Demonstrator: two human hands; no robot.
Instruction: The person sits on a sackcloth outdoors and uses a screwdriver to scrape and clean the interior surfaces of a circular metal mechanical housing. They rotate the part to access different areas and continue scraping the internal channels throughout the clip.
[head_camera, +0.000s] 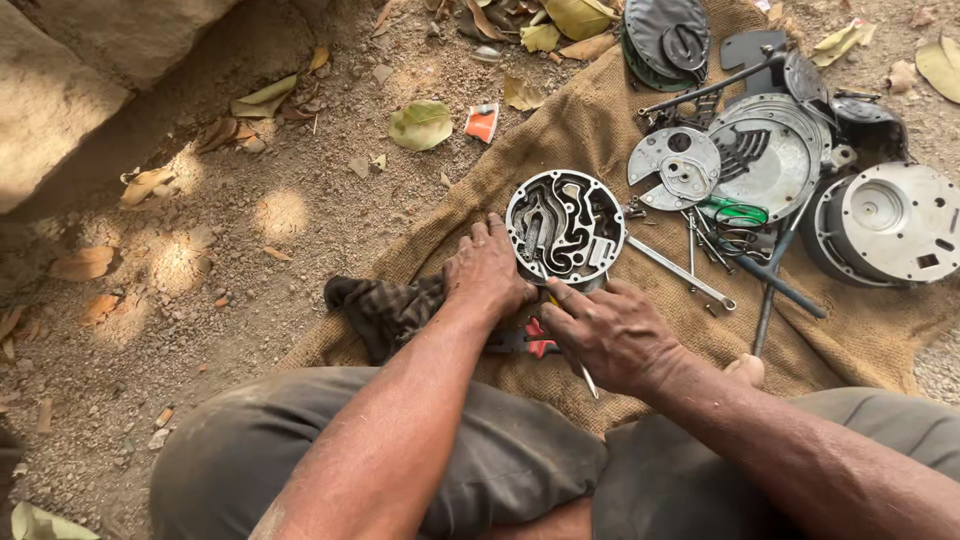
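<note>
A person sits on bare, gravelly ground (250, 260) strewn with dry leaves, knees in grey trousers (330, 450) spread toward the camera. A large stone block (70, 90) fills the upper left corner. Across the right half lies a brown burlap sack (590, 130), spread flat as a work mat.

Both forearms reach forward from the lower edge, bent inward so the hands meet at the middle of the sack. The left hand (488, 272) lies palm down, fingers spread, pressing against the left side of a round metal housing (565, 226) whose open face shows winding cast channels. The right hand (612, 335) is curled just below that housing, fingers closed around a thin screwdriver (585, 378) whose shaft points back toward the person's lap. The housing stands on the sack, touching both hands.

To the right sit a large round drum-shaped casing (890, 222), a circular plate with slots (768, 150), and a smaller notched disc (675, 167) leaning against it. A dark domed cover (665, 35) lies at the sack's top edge. Spanners and rods (690, 272) lie scattered between the housing and the drum, with a green-handled tool (735, 211) among them. A dark checked rag (385, 310) is bunched left of the left wrist, and red-handled pliers (535, 342) show beneath the hands. On the dirt beyond the sack lies a small orange and white torn sachet (482, 122), beside a broad green leaf (420, 125).
</note>
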